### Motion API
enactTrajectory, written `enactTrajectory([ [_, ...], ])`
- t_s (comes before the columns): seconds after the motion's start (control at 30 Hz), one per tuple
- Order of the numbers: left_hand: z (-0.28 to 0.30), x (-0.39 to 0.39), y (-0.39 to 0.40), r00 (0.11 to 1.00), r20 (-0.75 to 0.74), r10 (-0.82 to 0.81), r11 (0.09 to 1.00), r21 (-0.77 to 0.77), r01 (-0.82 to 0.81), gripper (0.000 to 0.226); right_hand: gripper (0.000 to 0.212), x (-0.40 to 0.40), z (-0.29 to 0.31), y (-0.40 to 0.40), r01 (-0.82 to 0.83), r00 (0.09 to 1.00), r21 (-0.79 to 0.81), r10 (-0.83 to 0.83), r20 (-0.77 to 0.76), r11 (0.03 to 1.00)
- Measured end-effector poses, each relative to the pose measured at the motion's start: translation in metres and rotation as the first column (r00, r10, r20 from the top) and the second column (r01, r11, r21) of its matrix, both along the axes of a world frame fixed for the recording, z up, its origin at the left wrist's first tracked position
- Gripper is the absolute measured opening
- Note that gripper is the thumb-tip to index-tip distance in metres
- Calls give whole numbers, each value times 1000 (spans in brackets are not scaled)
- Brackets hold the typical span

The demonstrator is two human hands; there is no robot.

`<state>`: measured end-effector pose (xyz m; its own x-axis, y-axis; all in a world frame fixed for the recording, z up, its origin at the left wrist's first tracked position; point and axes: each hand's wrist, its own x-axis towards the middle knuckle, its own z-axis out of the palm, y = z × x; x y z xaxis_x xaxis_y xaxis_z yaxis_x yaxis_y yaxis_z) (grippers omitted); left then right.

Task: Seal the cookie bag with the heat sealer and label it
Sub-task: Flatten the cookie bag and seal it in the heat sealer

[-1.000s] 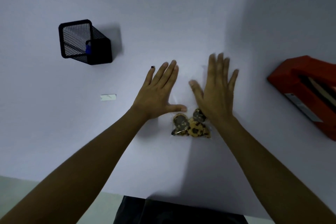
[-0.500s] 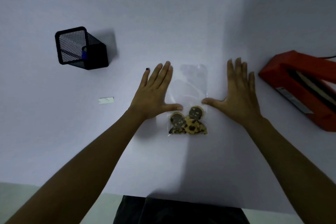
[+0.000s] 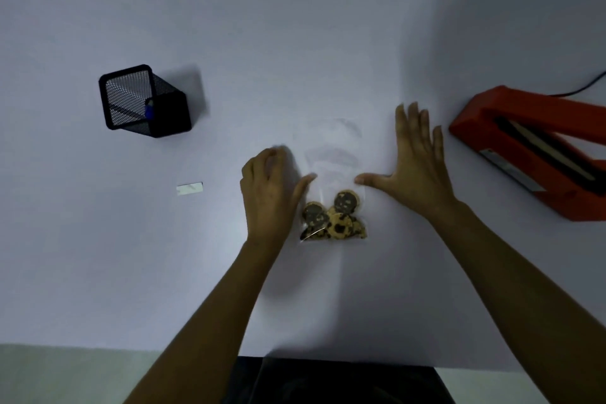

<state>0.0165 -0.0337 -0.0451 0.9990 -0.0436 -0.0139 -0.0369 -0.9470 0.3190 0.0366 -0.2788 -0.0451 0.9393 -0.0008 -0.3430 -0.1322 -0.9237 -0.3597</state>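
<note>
Bag: clear cookie bag (image 3: 329,174) lies flat between the hands, cookies (image 3: 333,218) at its near end.
Left hand (image 3: 267,195): fingers now curled, lifting off the film; half a second ago it lay spread.
Right hand (image 3: 414,170): open, flat beside the bag.
Meaning: smoothing looks finished; red heat sealer (image 3: 537,151) waits right, paper label (image 3: 189,188) left.

the white table (image 3: 295,26) lies bare across its far half. the left hand (image 3: 267,193) and right hand (image 3: 416,170) flank the clear cookie bag (image 3: 331,193), closing both its sides. the red heat sealer (image 3: 531,147) blocks the right edge, near the right hand. the black mesh pen holder (image 3: 144,102) stands far left, the small label (image 3: 189,188) lying flat between it and the left hand.
</note>
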Motion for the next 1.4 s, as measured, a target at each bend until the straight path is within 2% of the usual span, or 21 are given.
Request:
enactTrajectory([
  [0.1, -1, -2, -8, 997, -34, 75, 994, -74, -78, 53, 134, 0, -2, -1, 2, 1000, 7, -2, 1, 1000],
  [0.2, 3, 0, -20, 989, -102, 107, 972, -201, -126, 51, 134, -1, -3, -1, 7, 1000, 16, -7, 4, 1000],
  [0.27, 8, 4, -27, 965, -184, 188, 907, -345, -242, 47, 134, -1, -3, -1, 9, 1000, 16, -9, 8, 1000],
  [0.37, 15, 14, -25, 905, -315, 285, 762, -499, -413, 31, 135, -1, -3, -1, 17, 1000, 20, -17, 19, 1000],
  [0.47, 16, 22, -13, 871, -435, 229, 670, -578, -465, 15, 133, -2, -4, 0, 32, 999, 30, -33, 23, 999],
  [0.53, 17, 24, -8, 864, -475, 164, 652, -605, -457, 12, 131, -3, -4, 3, 55, 998, 55, -56, 22, 997],
  [0.63, 19, 23, -2, 862, -496, 106, 622, -643, -447, 14, 117, -7, 0, 10, 107, 994, 128, -110, 14, 986],
  [0.73, 22, 21, 2, 849, -527, 44, 574, -682, -454, 16, 80, -16, 3, 24, 190, 980, 268, -198, 4, 945],
  [0.83, 27, 20, 2, 854, -520, -11, 539, -723, -433, 13, 27, -28, 7, 41, 284, 950, 446, -311, -12, 849],
  [0.9, 31, 19, 2, 852, -524, -25, 492, -748, -445, 11, 10, -36, 15, 47, 410, 891, 585, -446, -91, 700],
  [0.97, 36, 16, 2, 844, -536, -26, 447, -761, -470, 12, 7, -45, 26, 50, 517, 819, 665, -538, -201, 539],
  [1.0, 38, 15, 2, 841, -540, -34, 430, -767, -476, 12, 7, -48, 32, 51, 543, 795, 682, -562, -229, 489],
  [1.13, 50, 2, -2, 837, -543, -75, 426, -776, -465, 12, 9, -73, 54, 55, 637, 681, 736, -615, -397, 230],
  [1.23, 60, -8, -12, 831, -539, -137, 443, -784, -435, 13, 12, -102, 71, 54, 674, 614, 724, -658, -436, 149],
  [1.4, 74, -23, -52, 796, -549, -254, 507, -776, -374, 15, 13, -144, 87, 28, 676, 520, 733, -756, -397, 80],
])
